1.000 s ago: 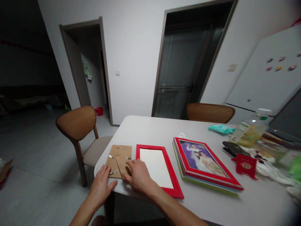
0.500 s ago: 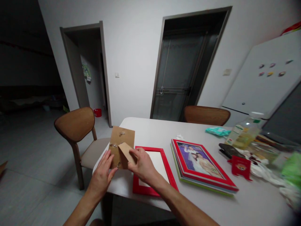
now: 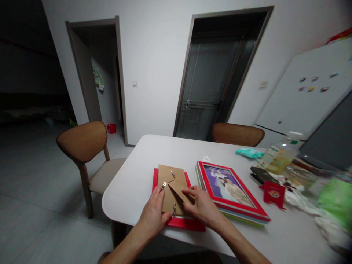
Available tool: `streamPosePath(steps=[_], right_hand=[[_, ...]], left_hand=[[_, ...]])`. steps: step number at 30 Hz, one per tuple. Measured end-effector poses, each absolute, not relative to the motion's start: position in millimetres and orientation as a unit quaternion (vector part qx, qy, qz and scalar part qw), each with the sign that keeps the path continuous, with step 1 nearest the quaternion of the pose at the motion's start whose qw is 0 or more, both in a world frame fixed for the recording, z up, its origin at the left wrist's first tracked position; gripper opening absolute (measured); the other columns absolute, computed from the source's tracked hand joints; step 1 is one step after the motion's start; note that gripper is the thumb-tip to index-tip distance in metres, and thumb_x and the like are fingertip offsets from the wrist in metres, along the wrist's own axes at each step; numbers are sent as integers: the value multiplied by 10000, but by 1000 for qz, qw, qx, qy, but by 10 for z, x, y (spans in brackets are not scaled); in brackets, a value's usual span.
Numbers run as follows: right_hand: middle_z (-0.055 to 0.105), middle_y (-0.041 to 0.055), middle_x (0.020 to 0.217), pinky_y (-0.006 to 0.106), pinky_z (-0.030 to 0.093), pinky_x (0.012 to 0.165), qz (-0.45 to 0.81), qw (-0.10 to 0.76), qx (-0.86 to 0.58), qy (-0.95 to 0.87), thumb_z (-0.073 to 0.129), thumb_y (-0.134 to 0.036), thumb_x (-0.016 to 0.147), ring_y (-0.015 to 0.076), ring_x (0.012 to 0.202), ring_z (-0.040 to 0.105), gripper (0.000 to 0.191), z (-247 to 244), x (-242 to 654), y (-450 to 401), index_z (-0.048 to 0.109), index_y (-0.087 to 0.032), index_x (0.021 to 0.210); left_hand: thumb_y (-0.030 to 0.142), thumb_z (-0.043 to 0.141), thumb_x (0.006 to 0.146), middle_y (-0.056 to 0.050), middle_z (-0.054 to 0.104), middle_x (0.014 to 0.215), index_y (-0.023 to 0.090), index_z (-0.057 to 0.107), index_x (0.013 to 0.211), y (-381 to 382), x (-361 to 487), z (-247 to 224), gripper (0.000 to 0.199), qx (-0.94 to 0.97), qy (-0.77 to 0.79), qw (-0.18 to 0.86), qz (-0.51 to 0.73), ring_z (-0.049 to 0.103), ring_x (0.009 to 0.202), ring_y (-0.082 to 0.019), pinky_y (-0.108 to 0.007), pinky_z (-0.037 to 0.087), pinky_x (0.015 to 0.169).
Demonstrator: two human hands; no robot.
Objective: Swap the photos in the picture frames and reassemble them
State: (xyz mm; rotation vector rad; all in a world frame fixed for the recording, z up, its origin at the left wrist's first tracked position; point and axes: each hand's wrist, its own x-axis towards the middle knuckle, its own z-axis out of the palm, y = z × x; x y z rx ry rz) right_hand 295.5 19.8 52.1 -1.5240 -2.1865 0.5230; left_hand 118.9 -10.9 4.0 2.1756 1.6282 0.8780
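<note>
A brown backing board (image 3: 168,200) with metal clips and a fold-out stand lies over a red picture frame (image 3: 187,224) near the table's front edge. My left hand (image 3: 154,211) has its fingers on the board's left edge, thumb at the lower edge. Between the thumb and fingers of my right hand (image 3: 202,207) is the raised stand flap (image 3: 180,190), which tilts up from the board. Red rim shows around the board at the top, right and bottom. Whether the board sits inside the frame cannot be made out.
Right of the frame is a stack of picture frames (image 3: 233,190) with a photo on top. Beyond it are a plastic bottle (image 3: 280,154), a black wallet-like item (image 3: 262,175), a red card (image 3: 274,194) and a teal packet (image 3: 249,153). Wooden chairs (image 3: 82,143) stand around the white table (image 3: 126,183).
Both hands have carried the backing board to the right, from beside the red frame to over it. The view has shifted slightly.
</note>
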Motion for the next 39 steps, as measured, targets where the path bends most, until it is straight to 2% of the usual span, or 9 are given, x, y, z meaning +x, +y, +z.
streamPosePath(steps=[6,11,16,21,24,26,30,35,39], right_hand=[[538,88,834,248,398,718,174,194,-533,-805,473,-205,624,173,774,512,303,293,2930,205,644,-138,864],[539,89,855,261,382,752,172,180,-538,-806,489,-185,604,185,816,500,317,222,2906,141,630,-152,886],[533,96,923,295,365,784,130,190,-539,-811,504,-196,622,201,866,476,306,128,2897,129,614,-162,905],[512,85,1011,357,338,808,49,218,-493,-841,501,-222,689,229,973,417,259,28,2917,144,602,-216,927],[504,69,1005,356,339,805,47,235,-435,-868,474,-210,735,211,971,410,218,17,2903,108,612,-244,901],[498,60,997,354,334,810,57,237,-395,-886,461,-218,760,199,961,409,211,29,2881,71,616,-259,897],[494,44,976,357,311,826,68,211,-364,-905,454,-243,774,192,956,390,184,93,2853,12,609,-258,873],[492,46,942,361,301,830,78,178,-342,-919,474,-273,753,190,933,386,168,190,2867,-37,591,-226,864],[483,54,993,363,305,844,89,185,-325,-923,523,-291,704,206,968,376,271,176,2903,-58,554,-224,964]], left_hand=[[228,536,684,-174,354,1291,95,444,1141,-131,1217,18,485,775,566,151,238,319,1194,-266,-463,263,985],[239,529,712,-158,385,1277,109,453,1131,-161,1189,97,445,779,572,159,202,342,1184,-248,-468,233,993],[233,520,735,-153,365,1292,131,530,1011,-174,1168,115,295,779,566,162,215,340,1183,-252,-467,269,970],[154,477,758,-135,416,1252,156,580,861,-172,1178,26,146,790,544,100,264,418,1117,-243,-465,325,927],[130,430,783,-121,530,1119,164,583,842,-210,1173,-28,167,801,529,71,270,493,1030,-221,-479,324,923],[190,475,777,-114,553,1079,166,567,879,-247,1153,-47,140,808,519,77,268,508,1008,-221,-493,310,931],[285,626,667,-130,511,1144,157,520,910,-296,1096,-45,294,817,503,112,260,460,1074,-244,-494,285,954],[222,629,663,-129,510,1150,163,494,816,-279,1076,-24,212,815,505,139,246,449,1090,-229,-470,261,976],[223,621,667,-127,516,1144,173,483,787,-261,1065,2,190,813,506,150,244,453,1082,-231,-474,271,966]])
